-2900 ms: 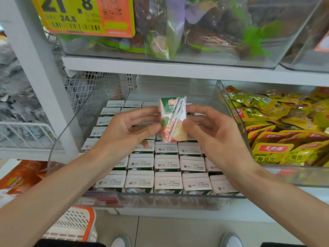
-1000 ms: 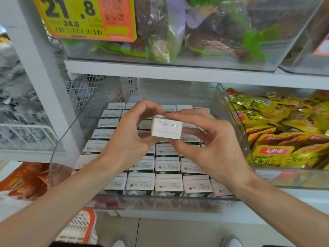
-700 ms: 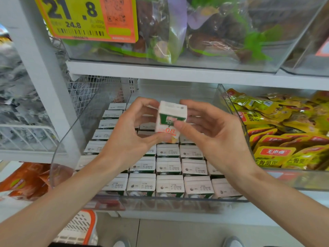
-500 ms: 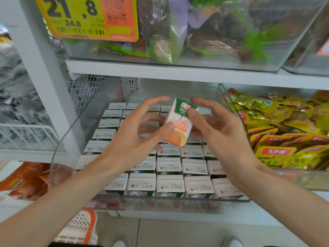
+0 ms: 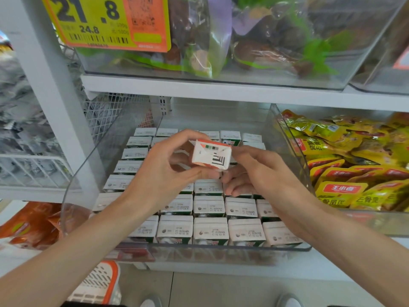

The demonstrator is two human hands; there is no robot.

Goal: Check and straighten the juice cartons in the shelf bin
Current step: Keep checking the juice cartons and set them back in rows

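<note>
A clear shelf bin (image 5: 73, 196) holds several rows of small juice cartons (image 5: 210, 229) standing upright, white tops with date print facing me. Above the bin's middle I hold one juice carton (image 5: 210, 156) tipped so its folded white base with black bars faces me. My left hand (image 5: 168, 171) grips it from the left, thumb under it and fingers curled over its top. My right hand (image 5: 261, 171) pinches its right side, with the other fingers loosely curled below. A gap in the rows beneath is hidden by my hands.
A second clear bin (image 5: 287, 134) of yellow snack packets (image 5: 340, 189) sits to the right. The white shelf (image 5: 221, 91) above carries a bin of bagged goods and a yellow price tag (image 5: 106, 21). Wire racks (image 5: 33, 169) stand left; a white-orange basket (image 5: 99, 284) sits on the floor.
The carton was turned over in both hands: its side, then its top, then its orange front, and now its base faces me. It stays above the bin's middle.
</note>
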